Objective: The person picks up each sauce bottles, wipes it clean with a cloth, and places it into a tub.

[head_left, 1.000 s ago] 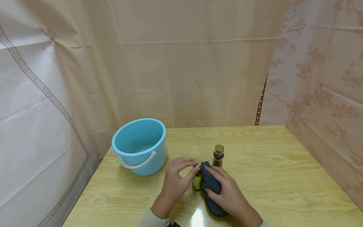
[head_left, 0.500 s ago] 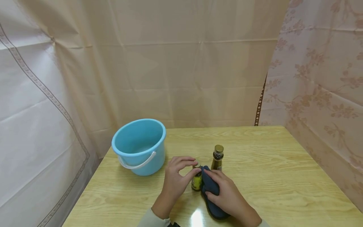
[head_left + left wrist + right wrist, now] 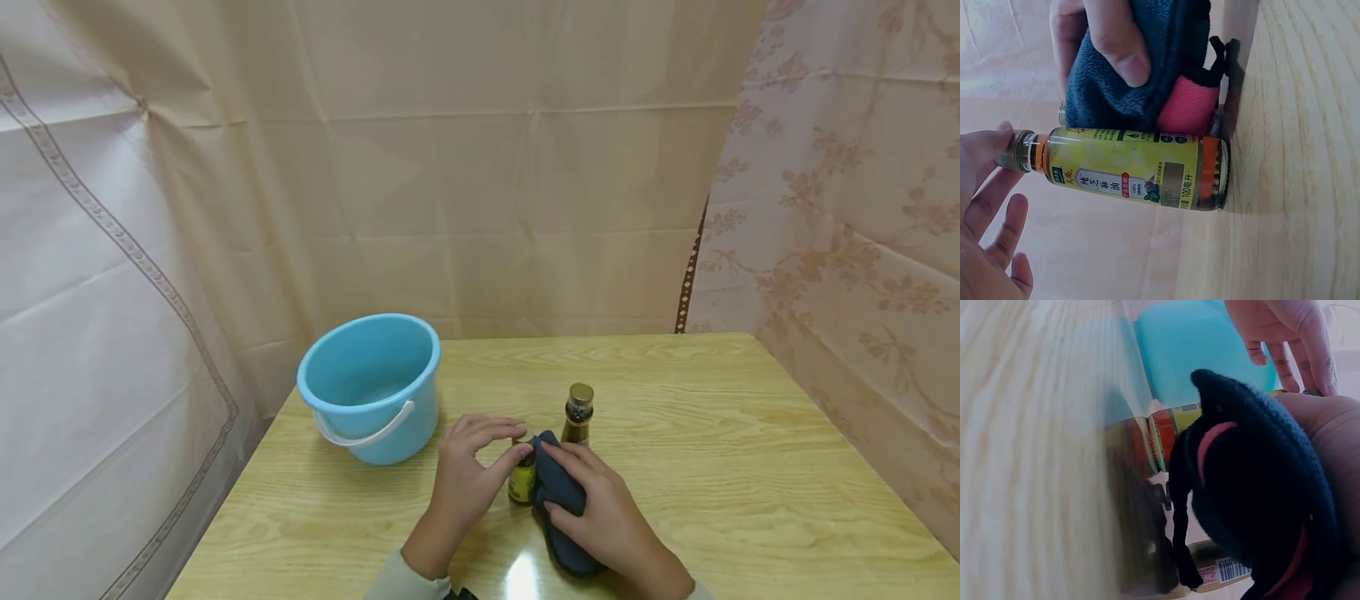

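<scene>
1. A makeshift indoor corner, home-like, closed in by draped beige cloth [image 3: 480, 167] and a floral curtain [image 3: 847, 208].
2. A pale wooden bench [image 3: 712, 467] carries a blue household bucket [image 3: 369, 385].

Two bottles [image 3: 522, 479] [image 3: 577, 414], one blue bucket [image 3: 371, 385], seemingly one dark cloth [image 3: 558, 508], two hands [image 3: 465, 479] [image 3: 607, 517]

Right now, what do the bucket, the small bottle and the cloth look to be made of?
Bucket: smooth light-blue plastic, by its even sheen and white handle. Small bottle: probably clear glass, glossy, with a paper label. Cloth: soft dark-blue fleece, fuzzy, pink inside.
</scene>
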Demonstrator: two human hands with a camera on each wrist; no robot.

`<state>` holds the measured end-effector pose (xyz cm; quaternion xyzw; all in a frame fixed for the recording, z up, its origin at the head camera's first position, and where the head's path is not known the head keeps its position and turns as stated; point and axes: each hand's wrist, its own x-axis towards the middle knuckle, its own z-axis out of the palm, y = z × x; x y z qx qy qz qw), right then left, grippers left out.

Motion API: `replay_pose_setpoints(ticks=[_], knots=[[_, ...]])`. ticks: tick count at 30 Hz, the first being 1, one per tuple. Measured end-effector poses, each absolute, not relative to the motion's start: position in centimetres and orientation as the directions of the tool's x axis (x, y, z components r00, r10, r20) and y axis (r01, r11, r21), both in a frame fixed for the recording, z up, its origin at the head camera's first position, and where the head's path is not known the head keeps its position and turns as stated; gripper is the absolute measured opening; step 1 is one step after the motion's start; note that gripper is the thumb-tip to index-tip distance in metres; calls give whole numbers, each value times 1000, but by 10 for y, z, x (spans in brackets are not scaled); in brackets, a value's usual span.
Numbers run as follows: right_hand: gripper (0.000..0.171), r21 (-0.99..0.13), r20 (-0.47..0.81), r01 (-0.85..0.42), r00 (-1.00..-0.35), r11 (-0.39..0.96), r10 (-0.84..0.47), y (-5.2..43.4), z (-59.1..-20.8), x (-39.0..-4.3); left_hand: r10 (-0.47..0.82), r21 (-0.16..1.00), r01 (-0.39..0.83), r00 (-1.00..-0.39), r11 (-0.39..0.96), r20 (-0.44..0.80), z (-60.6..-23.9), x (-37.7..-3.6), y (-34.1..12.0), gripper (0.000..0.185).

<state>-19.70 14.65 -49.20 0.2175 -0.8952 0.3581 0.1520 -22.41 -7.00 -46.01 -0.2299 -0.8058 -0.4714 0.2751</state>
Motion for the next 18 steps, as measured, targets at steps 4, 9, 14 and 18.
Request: replay_pose_setpoints(ticks=[4,9,14,18], knots=[[84,-564,500,-539,-826,626,-261,146,-492,-196,120,630,632,-742,452,659,-460,-224,-70,25],[83,-554,571,-584,-785,593,-241,145,-490,-194,134,622,638,-739,455,660,-460,-223,-70,25],[81,-558,603,-608,-764,564,-227,145,-487,-192,144,628,627,-751,460,644,-459,-222,-71,23],[81,-565,601,-607,-767,559,-225,145,-485,-192,153,619,640,-742,456,653,-459,-222,-71,22]])
